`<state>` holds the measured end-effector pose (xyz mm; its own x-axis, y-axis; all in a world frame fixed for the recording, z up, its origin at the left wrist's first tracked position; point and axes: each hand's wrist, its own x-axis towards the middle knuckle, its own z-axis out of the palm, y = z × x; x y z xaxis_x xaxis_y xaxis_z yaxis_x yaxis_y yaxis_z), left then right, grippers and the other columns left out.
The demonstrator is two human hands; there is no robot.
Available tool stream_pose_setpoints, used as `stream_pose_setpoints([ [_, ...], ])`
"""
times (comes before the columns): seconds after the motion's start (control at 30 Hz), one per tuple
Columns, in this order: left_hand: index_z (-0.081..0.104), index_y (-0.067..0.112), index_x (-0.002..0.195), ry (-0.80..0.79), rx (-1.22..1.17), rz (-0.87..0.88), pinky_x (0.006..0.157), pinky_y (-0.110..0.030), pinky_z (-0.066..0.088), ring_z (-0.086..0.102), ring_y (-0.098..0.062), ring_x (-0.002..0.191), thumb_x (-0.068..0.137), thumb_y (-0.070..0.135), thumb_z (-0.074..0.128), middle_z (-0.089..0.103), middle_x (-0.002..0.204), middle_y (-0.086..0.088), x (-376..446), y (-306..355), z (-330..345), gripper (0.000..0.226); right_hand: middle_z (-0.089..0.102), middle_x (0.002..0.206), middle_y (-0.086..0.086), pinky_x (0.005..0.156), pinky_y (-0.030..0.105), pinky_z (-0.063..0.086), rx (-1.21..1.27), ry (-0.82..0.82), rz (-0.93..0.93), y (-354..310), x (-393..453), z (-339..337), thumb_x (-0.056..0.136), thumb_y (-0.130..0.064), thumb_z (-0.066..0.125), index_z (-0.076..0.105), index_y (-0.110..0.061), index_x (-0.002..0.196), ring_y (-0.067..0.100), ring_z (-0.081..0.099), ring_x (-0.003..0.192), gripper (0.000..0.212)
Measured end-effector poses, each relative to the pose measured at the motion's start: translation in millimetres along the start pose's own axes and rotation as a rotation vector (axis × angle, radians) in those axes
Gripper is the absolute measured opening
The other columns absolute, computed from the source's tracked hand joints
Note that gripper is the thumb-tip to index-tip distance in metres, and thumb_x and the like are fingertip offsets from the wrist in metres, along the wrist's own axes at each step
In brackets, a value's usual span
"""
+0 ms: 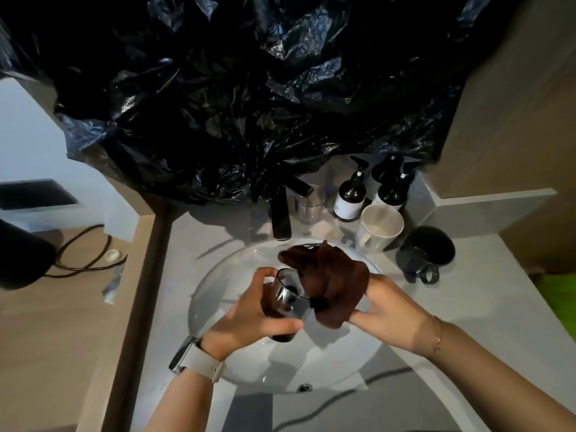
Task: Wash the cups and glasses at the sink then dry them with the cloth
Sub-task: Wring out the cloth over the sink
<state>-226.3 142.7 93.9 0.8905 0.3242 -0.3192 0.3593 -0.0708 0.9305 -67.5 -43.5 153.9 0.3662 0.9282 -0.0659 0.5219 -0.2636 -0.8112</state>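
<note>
**Trainee:** Which step were you on there?

**Reviewer:** You were drying, by my reading. Your left hand [249,310] had its fingers curled round the glass [288,299], tilted over the sink [218,363], mouth facing away from you. Your right hand [386,313] gripped the brown cloth [330,282], bunched against the glass's rim; part of it looked pushed inside, though I couldn't tell how deep.

**Trainee:** And the rest of the things?

**Reviewer:** You had another clear glass [308,205] beside the black tap [282,213], a white mug [378,227] and a black mug [425,251] on the counter to the right, near the pump bottles [350,194]. Whether those were washed, I couldn't say.

**Trainee:** What did the next move call for?

**Reviewer:** Probably turning the glass against the cloth with a firm left grip, since wet glass slips, then setting it down away from the basin.
</note>
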Motion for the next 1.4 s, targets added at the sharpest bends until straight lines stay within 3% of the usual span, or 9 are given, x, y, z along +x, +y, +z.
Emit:
stream_pose_setpoints([
  [0.2, 0.041, 0.015, 0.119, -0.122, -0.112, -0.024, 0.078, -0.029, 0.053, 0.067, -0.02, 0.087, 0.067, 0.029, 0.083, 0.071, 0.095, -0.005, -6, 24, 10, 0.068, 0.055, 0.098, -0.036, 0.078, 0.005, 0.038, -0.011, -0.008, -0.148, -20, -2, -21, 0.068, -0.027, 0.082, 0.06, -0.043, 0.076, -0.009, 0.052, 0.095, 0.028],
  [0.37, 0.062, 0.014, 0.112, -0.072, -0.232, 0.03, 0.09, -0.044, 0.05, 0.064, -0.034, 0.101, 0.073, 0.032, 0.078, 0.066, 0.108, -0.018, -10, 41, 17, 0.047, 0.065, 0.083, -0.013, 0.078, 0.03, 0.053, 0.131, 0.003, -0.056, -12, -2, -17, 0.064, -0.029, 0.082, 0.062, -0.038, 0.075, 0.008, 0.062, 0.083, 0.024],
  [0.47, 0.065, 0.011, 0.112, -0.066, -0.403, -0.045, 0.094, -0.047, 0.048, 0.064, -0.034, 0.104, 0.073, 0.029, 0.078, 0.065, 0.112, -0.024, -11, 43, 29, 0.045, 0.069, 0.092, -0.008, 0.085, 0.027, 0.051, 0.133, -0.027, -0.004, -2, 0, -13, 0.068, -0.027, 0.085, 0.066, -0.024, 0.089, 0.007, 0.064, 0.09, 0.028],
  [0.67, 0.06, -0.003, 0.115, -0.151, -0.52, -0.255, 0.103, -0.052, 0.043, 0.06, -0.036, 0.103, 0.07, 0.033, 0.084, 0.063, 0.111, -0.024, 0, 54, 38, 0.062, 0.062, 0.068, -0.022, 0.067, 0.011, 0.043, 0.146, -0.254, 0.066, 7, -5, -11, 0.078, -0.011, 0.078, 0.055, -0.025, 0.079, -0.007, 0.058, 0.067, 0.027],
  [0.83, 0.076, 0.011, 0.096, -0.2, -0.633, -0.422, 0.077, -0.035, 0.053, 0.066, -0.024, 0.079, 0.078, 0.035, 0.072, 0.069, 0.093, -0.012, 8, 66, 50, 0.031, 0.073, 0.076, -0.01, 0.072, 0.017, 0.05, 0.437, -0.097, 0.113, 7, -4, -4, 0.077, -0.004, 0.079, 0.069, -0.017, 0.085, 0.001, 0.067, 0.075, 0.017],
  [1.03, 0.066, 0.005, 0.116, 0.022, -0.531, -0.439, 0.052, -0.027, 0.05, 0.065, -0.024, 0.062, 0.088, 0.058, 0.056, 0.069, 0.085, -0.012, 18, 73, 60, 0.06, 0.075, 0.074, -0.005, 0.064, 0.018, 0.051, 0.722, 0.246, 0.177, 10, -1, 17, 0.082, -0.006, 0.072, 0.073, -0.015, 0.087, 0.005, 0.069, 0.07, 0.01],
  [1.17, 0.066, 0.011, 0.094, 0.17, -0.465, -0.398, 0.041, -0.021, 0.026, 0.044, -0.013, 0.045, 0.092, 0.064, 0.043, 0.057, 0.07, -0.007, 14, 76, 70, 0.058, 0.076, 0.08, -0.004, 0.073, 0.031, 0.057, 0.385, 0.122, 0.085, 14, -10, 20, 0.07, -0.043, 0.079, 0.076, -0.021, 0.089, 0.009, 0.071, 0.078, 0.029],
  [1.27, 0.063, 0.014, 0.086, 0.2, -0.475, -0.481, 0.041, -0.02, 0.028, 0.048, -0.012, 0.043, 0.096, 0.058, 0.043, 0.06, 0.067, -0.004, 7, 79, 76, 0.049, 0.071, 0.074, -0.008, 0.071, 0.037, 0.055, 0.039, -0.047, -0.011, 16, -12, 8, 0.073, -0.044, 0.07, 0.071, -0.018, 0.082, 0.008, 0.066, 0.07, 0.028],
  [1.4, 0.063, 0.01, 0.094, 0.292, -0.503, -0.402, 0.042, -0.021, 0.03, 0.051, -0.014, 0.046, 0.097, 0.052, 0.042, 0.065, 0.064, -0.003, 6, 75, 85, 0.047, 0.073, 0.083, -0.008, 0.072, 0.029, 0.056, 0.312, -0.069, 0.015, 8, -12, 5, 0.081, -0.021, 0.077, 0.068, -0.024, 0.1, 0.008, 0.069, 0.077, 0.021],
])
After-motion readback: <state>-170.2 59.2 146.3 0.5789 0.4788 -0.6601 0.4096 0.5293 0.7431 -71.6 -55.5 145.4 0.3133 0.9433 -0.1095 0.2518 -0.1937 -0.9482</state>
